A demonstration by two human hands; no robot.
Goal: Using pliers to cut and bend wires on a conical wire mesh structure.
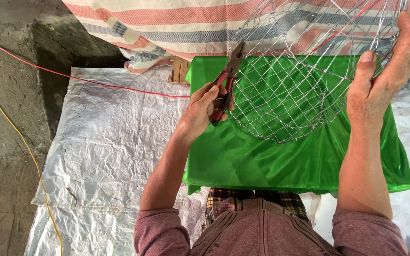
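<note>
Our left hand (pixel 205 109) grips red pliers (pixel 226 85), nose at twelve o'clock. Our right hand (pixel 385 71) clasps the empty wire basket (pixel 290 90) over green cloth (pixel 271 156).

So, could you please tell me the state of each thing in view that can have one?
Pliers: held in left hand, nose on the wire.
Wire basket: tilted, held up at its rim by right hand.
Green cloth: spread flat under the basket.
White sheet: spread out, creased.
Striped tarp: draped, bunched.
</note>
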